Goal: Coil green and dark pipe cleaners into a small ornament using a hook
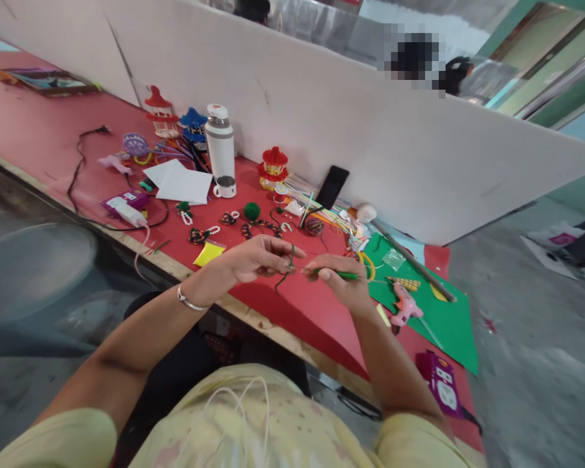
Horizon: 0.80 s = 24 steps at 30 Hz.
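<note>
"What has the right hand (351,289) got there?"

"A green-handled crochet hook (342,275), by the look of it. The fingers are closed round the handle, and the thin shaft points toward the left hand (253,259). I can't make out the tip from here."

"And the left?"

"Thumb and fingers pinched together on a strand of dark green yarn (292,252). One end dangles below the fingertips. Both hands are close together, above the near edge of the red counter (302,325)."

"What's lying just past them?"

"A braided multicoloured ring (263,225), a green pompom (251,210) and a ball of multicoloured yarn (314,226). The white flask (221,153) stands upright farther back, to the left."

"And on the right side?"

"A pink glue gun (405,305) on a green sheet (451,325), with a purple box (439,383) nearer the person."
</note>
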Available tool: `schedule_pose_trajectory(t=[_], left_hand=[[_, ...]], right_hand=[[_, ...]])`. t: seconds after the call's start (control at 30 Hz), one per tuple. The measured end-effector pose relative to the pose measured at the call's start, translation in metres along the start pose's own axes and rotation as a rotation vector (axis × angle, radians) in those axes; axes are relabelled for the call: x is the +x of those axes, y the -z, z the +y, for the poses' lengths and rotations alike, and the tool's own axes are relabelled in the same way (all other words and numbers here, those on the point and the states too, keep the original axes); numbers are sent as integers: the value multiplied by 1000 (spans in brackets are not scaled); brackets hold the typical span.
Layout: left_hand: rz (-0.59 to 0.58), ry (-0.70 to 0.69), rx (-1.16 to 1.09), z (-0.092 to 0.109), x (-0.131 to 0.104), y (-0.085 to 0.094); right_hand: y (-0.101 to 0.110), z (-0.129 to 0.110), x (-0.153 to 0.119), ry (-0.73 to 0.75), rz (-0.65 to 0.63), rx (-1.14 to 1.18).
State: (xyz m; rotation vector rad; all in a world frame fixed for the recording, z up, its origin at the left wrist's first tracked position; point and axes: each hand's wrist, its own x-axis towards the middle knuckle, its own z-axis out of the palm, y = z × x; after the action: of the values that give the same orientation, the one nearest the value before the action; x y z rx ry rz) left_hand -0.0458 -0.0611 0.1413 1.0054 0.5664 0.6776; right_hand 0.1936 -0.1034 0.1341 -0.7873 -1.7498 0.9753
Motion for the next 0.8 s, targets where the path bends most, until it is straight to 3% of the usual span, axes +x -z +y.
schedule_pose_trajectory(t=[0.1, 0.2, 0.3, 0.4, 0.53, 0.63, 0.8], left_hand=[[229, -248, 49, -11, 5, -14], [439, -425, 151, -21, 9, -28], [505, -455, -6, -21, 8, -38], [402, -312, -197, -11, 1, -38], [241, -148, -251, -2, -7, -23], [148, -65, -228, -4, -8, -7], [34, 75, -138, -5, -9, 14]], right_hand=[[-22, 13, -3, 43, 257, -33], [-36, 20, -2, 266, 330, -343], [-40, 22, 0, 476, 362, -560], [-38, 21, 3, 619, 340, -604], [-33, 22, 7, 723, 279, -531], [-25, 19, 10, 678, 190, -460], [-2, 6, 17, 509, -101, -346]])
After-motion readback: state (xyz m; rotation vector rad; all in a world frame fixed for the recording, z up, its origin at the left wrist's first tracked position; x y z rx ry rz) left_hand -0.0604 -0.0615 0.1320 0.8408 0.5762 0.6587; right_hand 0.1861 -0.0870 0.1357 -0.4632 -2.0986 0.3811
